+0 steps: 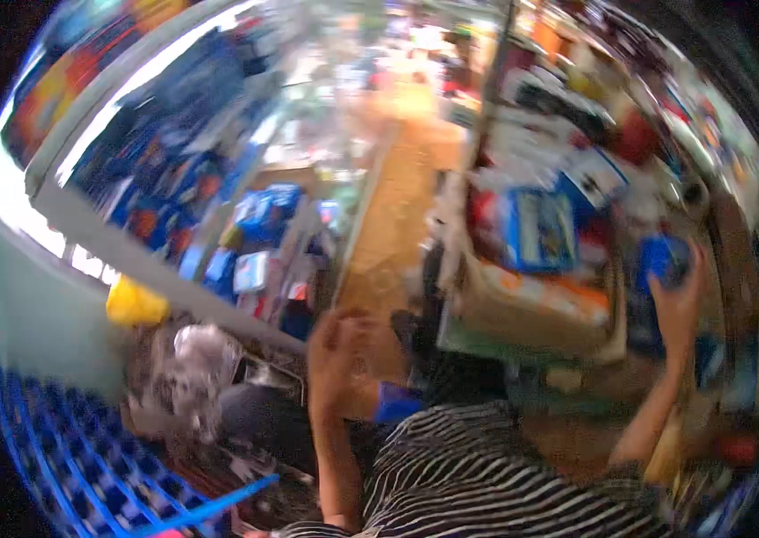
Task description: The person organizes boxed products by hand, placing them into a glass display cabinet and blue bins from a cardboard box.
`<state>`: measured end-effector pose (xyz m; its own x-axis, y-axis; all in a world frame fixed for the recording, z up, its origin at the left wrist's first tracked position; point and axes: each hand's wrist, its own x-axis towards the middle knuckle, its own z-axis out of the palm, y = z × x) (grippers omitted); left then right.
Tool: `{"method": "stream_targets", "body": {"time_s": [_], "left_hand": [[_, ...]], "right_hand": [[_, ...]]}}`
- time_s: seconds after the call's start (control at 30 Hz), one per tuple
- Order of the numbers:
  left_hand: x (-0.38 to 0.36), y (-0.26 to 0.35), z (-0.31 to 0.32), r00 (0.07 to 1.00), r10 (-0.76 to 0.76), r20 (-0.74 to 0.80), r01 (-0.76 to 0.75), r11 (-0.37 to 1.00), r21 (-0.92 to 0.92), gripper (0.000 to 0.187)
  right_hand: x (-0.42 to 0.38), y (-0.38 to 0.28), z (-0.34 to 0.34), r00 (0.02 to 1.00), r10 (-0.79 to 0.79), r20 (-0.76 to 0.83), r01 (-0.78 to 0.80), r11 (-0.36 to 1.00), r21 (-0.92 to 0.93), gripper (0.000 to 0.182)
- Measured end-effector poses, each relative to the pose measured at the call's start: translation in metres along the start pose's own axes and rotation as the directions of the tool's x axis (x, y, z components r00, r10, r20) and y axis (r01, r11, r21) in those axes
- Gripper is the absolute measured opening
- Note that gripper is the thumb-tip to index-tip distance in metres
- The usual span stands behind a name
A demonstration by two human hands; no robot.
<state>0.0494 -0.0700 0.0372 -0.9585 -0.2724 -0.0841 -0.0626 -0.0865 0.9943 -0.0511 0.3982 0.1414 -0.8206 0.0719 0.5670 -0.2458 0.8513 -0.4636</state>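
My right hand [680, 300] reaches forward at the right side, its fingers curved around a blue, rounded object [662, 258]; blur hides what kind of thing it is. Beside it stands a cardboard box [532, 314], on or in which lie a blue picture-printed package [541, 230] and a blue-and-white package [596, 177]. My left hand [342, 354] hangs in front of my striped shirt, smeared by motion, and its fingers cannot be made out well. Near its wrist there is a blue patch [396, 403].
Shelves with blue packages [267, 206] line the left. A narrow tan floor aisle [384, 215] runs ahead. At the lower left are a blue plastic basket [84, 457], clear plastic bags [205, 354] and a yellow item [136, 302]. More blurred goods fill the right side.
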Motion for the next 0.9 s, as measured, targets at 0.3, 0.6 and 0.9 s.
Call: {"method": "stream_targets", "body": {"time_s": [0.3, 0.6, 0.9], "left_hand": [[-0.029, 0.023, 0.034, 0.939, 0.339, 0.047, -0.276, 0.831, -0.484, 0.063], [-0.025, 0.037, -0.061, 0.913, 0.107, -0.393, -0.276, 0.873, -0.402, 0.063], [0.008, -0.046, -0.115, 0.955, -0.022, -0.297, 0.008, 0.999, -0.047, 0.055]], "right_hand": [[-0.063, -0.227, 0.124, 0.577, -0.794, 0.189, 0.499, 0.527, 0.688, 0.105], [-0.142, -0.314, 0.251, 0.731, -0.647, 0.217, -0.023, 0.294, 0.956, 0.118], [-0.129, -0.282, 0.303, 0.743, -0.458, 0.488, -0.116, 0.631, 0.767, 0.105]]}}
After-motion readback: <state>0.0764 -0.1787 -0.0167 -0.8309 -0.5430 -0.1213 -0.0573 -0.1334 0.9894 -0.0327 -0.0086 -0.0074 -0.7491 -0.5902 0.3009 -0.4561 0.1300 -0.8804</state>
